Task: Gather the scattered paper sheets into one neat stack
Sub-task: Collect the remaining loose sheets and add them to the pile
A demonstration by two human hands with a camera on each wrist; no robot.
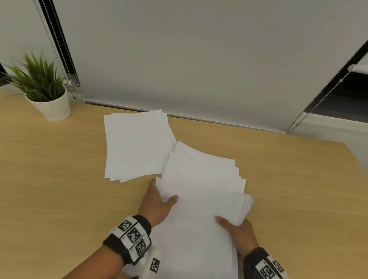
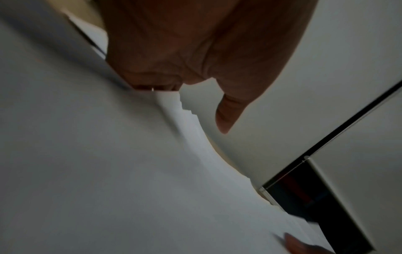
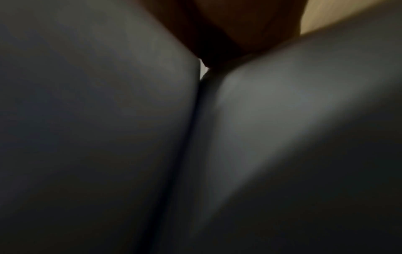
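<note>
Bare forearms are seen, with no sleeves. A black band (image 1: 124, 248) is worn on the left wrist, topped by a white plate with three square black-and-white coded markers in a row. A white block (image 1: 150, 268) with one more such marker is fixed under that wrist. A matching black band (image 1: 265, 276) is worn on the right wrist, and two coded markers are carried on its white plate. A thin dark cable is seen below the left wrist.

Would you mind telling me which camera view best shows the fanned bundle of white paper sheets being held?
The head view: the fanned bundle of white paper sheets appears whole, stepped edges visible. The left wrist view shows only a blurred edge; the right wrist view shows dark, shadowed paper.
</note>
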